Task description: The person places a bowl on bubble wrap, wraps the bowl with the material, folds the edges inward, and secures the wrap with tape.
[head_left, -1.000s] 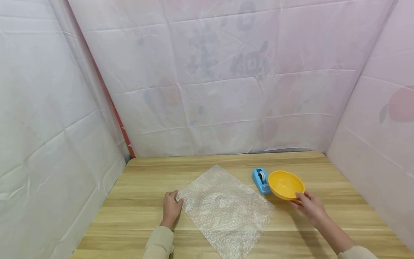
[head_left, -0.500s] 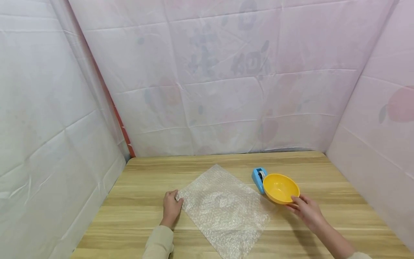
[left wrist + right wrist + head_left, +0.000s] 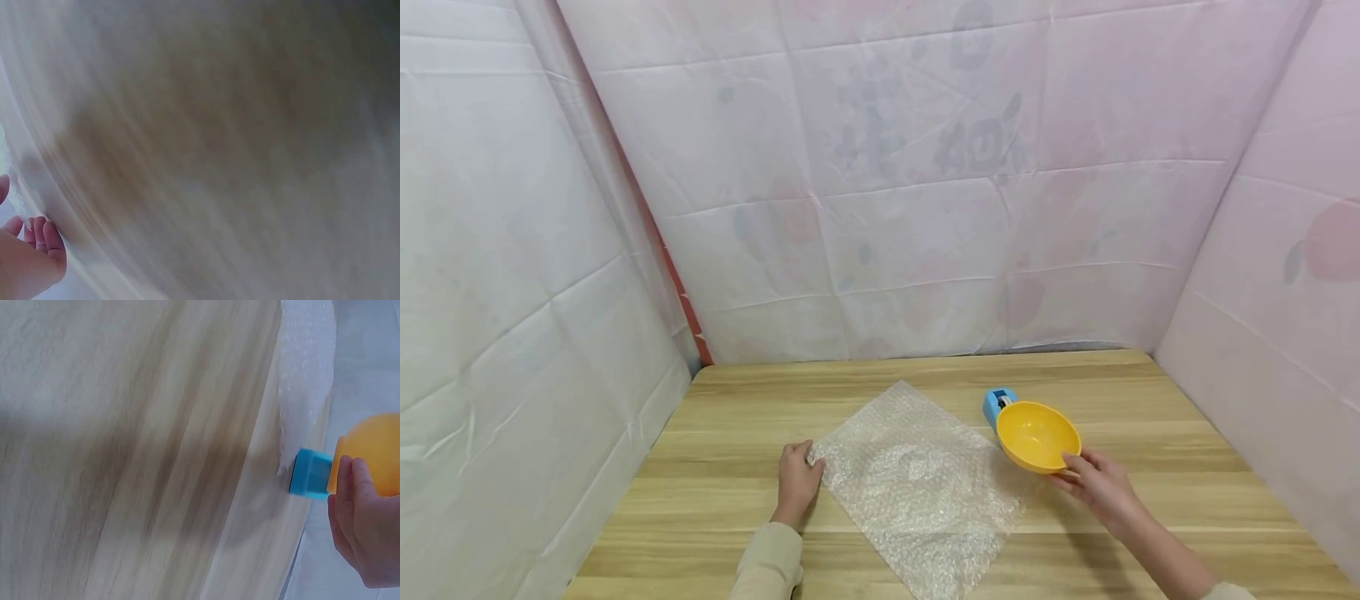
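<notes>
A square sheet of bubble wrap [image 3: 917, 492] lies flat on the wooden table, turned so that one corner points left. At that left corner is my left hand [image 3: 797, 482], its thumb and fingers holding the edge; the exact contact is hard to see. My right hand [image 3: 1101, 492] grips a yellow bowl [image 3: 1037, 437] by its near right rim, thumb inside and fingers beneath. The bowl is held tilted above the table, near the sheet's right corner. It partly hides a blue tape dispenser [image 3: 997, 402] behind it, also visible in the right wrist view beside the bowl.
The wooden table [image 3: 737, 417] has rounded far corners. White printed cloth [image 3: 910, 250] hangs behind it and along both sides. Bare wood shows left of the sheet and to the right of the bowl.
My right hand has carried the bowl left and slightly nearer, towards the sheet's right corner, covering more of the tape dispenser. My left hand and the bubble wrap have stayed in place.
</notes>
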{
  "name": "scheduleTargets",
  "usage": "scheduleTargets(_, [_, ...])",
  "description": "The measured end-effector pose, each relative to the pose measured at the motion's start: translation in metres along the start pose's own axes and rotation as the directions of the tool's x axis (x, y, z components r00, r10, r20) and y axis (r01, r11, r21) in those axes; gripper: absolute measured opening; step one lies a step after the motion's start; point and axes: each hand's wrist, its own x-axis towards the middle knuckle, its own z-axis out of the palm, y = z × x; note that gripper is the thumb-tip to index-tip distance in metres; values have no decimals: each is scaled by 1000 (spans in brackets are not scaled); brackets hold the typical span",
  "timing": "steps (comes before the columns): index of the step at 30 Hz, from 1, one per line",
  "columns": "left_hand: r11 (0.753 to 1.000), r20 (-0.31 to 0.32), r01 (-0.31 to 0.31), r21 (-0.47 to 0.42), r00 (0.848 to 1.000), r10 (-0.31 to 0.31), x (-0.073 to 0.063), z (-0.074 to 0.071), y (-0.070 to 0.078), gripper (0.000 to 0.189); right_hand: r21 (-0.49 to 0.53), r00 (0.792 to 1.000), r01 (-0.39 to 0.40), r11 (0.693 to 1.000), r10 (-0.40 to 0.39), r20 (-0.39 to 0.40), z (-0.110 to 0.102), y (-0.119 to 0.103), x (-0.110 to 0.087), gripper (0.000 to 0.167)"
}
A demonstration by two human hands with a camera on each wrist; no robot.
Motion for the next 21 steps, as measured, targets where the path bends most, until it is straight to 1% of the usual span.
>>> scheduleTargets(6, [1000, -6, 10, -5, 1000, -10, 0, 0, 0, 36, 35, 1000, -13, 999, 13, 14, 12, 3, 1, 65])
scheduleTargets(15, [1000, -1, 19, 2, 1000, -19, 1, 0, 1, 36, 15, 999, 22, 1000, -23, 36, 29, 6, 1, 60])
scheduleTargets(21, [999, 8, 39, -2, 999, -39, 1, 0, -1, 36, 46, 999, 18, 999, -20, 29, 44, 9, 6, 60])
